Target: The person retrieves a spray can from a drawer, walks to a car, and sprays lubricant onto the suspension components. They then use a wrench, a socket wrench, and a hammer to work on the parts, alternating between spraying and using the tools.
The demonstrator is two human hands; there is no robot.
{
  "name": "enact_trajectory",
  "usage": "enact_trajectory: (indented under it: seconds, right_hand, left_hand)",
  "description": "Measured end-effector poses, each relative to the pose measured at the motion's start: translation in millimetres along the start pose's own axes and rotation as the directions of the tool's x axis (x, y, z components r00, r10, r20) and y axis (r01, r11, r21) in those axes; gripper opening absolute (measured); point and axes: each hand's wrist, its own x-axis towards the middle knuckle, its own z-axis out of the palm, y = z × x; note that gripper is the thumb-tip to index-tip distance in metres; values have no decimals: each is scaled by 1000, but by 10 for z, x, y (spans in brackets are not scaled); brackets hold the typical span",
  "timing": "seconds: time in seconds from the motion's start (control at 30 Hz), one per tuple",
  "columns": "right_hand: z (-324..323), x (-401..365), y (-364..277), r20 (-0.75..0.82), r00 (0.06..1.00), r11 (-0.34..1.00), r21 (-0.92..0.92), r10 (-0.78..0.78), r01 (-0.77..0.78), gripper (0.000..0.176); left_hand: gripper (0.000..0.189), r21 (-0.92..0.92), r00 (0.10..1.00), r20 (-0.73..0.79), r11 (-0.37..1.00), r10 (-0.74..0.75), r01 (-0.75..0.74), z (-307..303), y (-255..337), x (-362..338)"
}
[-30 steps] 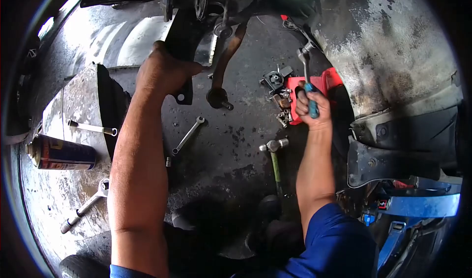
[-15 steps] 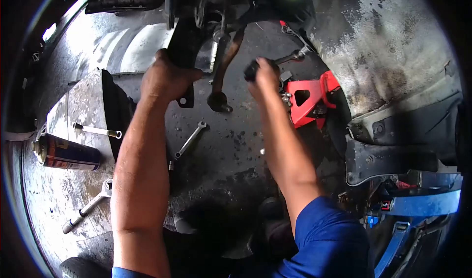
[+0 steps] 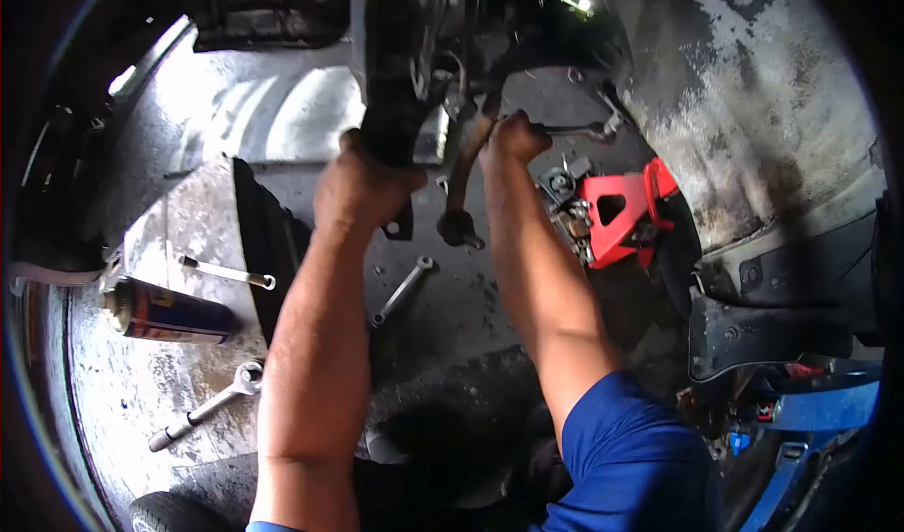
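Note:
My left hand is closed around a dark flat metal arm hanging from the vehicle's underside, thumb stretched to the right. The arm's lower end, with a hole in it, shows below the hand. My right hand is closed at the near end of a dark metal rod, which runs right to a joint. My fingers hide that end. Between my hands hangs a rusty curved link with a stud at its lower end; my right hand is close beside it. A combination wrench lies on the floor below.
A red jack stand stands right of my right forearm, with small metal parts beside it. On the left lie a spray can, a ring wrench and a ratchet. The wheel-well panel edges the right side.
The view has shifted, so the scene sits lower and farther right. My right hand has moved left and up relative to the parts, closer to the rusty link. My left hand keeps its grip.

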Motion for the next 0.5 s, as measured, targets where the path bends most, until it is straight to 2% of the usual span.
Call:
enact_trajectory:
  seconds: [0.07,0.13,0.2,0.23,0.27,0.3,0.33,0.37,0.43,0.47,0.5]
  right_hand:
    - [16,-55,-35,-25,998,991,122,65,-62,48]
    - [-398,-486,-657,213,963,981,60,166,-183,34]
    - [-929,-112,-465,497,857,991,-68,133,-114,20]
    - [-1254,170,-367,606,789,995,-82,99,-62,14]
    - [-1576,-45,-909,675,663,940,-147,324,-309,17]
    - [-1844,167,-1055,729,565,906,-182,385,-381,18]
    - [-2075,459,-1201,869,218,787,-262,444,-559,20]
    - [-2149,437,-1305,867,255,795,-227,428,-563,17]
    - [-1958,261,-1055,782,466,824,-104,414,-557,14]
    - [-1728,73,-744,666,668,910,-39,331,-413,14]
    - [-1496,67,-461,658,711,905,103,249,-412,15]
  left_hand:
    - [80,-5,1000,-1,1000,-6,6,-22,0,-37]
    - [80,-14,999,18,1000,-26,26,-62,37,-19]
    - [78,-67,999,54,998,4,0,9,-47,62]
    - [76,-41,996,-43,996,73,-75,62,-95,79]
    - [76,-67,998,11,995,68,-67,61,-96,98]
    - [76,-92,997,53,994,63,-58,45,-102,131]
    - [76,-91,997,53,995,55,-50,73,-127,163]
    - [75,-96,996,63,994,59,-52,96,-138,177]
    - [77,-36,998,28,998,47,-46,30,-62,101]
    - [79,-8,999,43,1000,15,-15,0,-6,50]
    - [80,29,999,53,1000,-12,10,-46,36,30]
